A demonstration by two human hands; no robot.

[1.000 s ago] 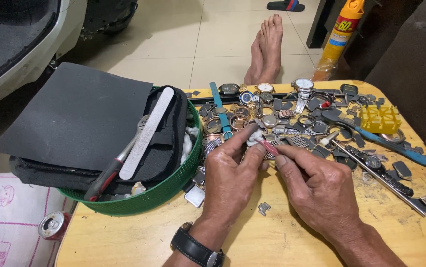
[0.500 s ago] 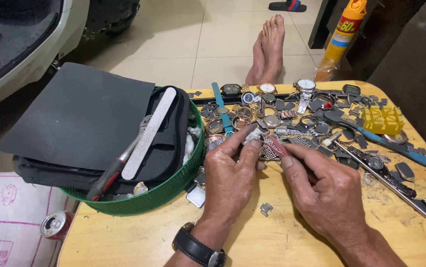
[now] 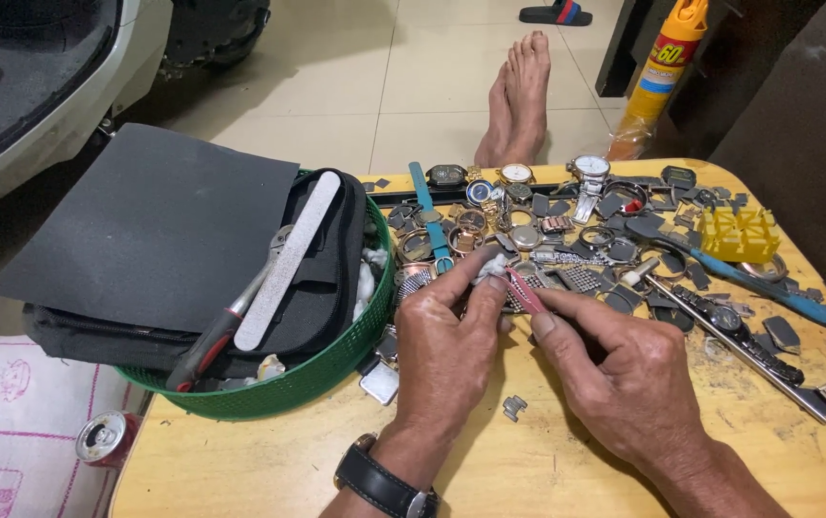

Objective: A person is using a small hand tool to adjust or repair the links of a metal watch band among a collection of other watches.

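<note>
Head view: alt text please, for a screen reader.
Two bare hands, left hand and right hand, pinch a small pink tool over a wooden table strewn with watch parts. A green basket with a black pouch sits left.

left hand (image 3: 446,350) grip: pinched item mostly hidden behind fingers; kind can't tell
right hand (image 3: 624,379): forearm cut off by bottom edge
red tool (image 3: 526,291): tip hidden between the hands
desk (image 3: 269,460): right and bottom edges out of frame
watch parts pile (image 3: 566,230): small pieces too tiny to identify
green basket (image 3: 307,379): contents largely covered by dark sheet (image 3: 154,230)
</note>
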